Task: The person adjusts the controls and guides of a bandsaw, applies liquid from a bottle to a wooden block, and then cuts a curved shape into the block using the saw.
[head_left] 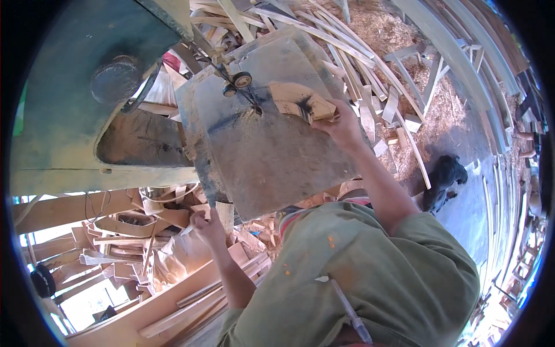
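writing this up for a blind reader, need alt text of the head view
A person's right hand holds a pale wooden block with dark marks over the dusty table of a large green machine. The left hand is beside the table's near left corner; whether it holds anything is unclear. Long wood strips lie beyond the table.

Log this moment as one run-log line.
right hand: gripping wooden block at bandsaw table | block: right of black guide wheels | left hand: off table, near its lower-left corner, grip unclear
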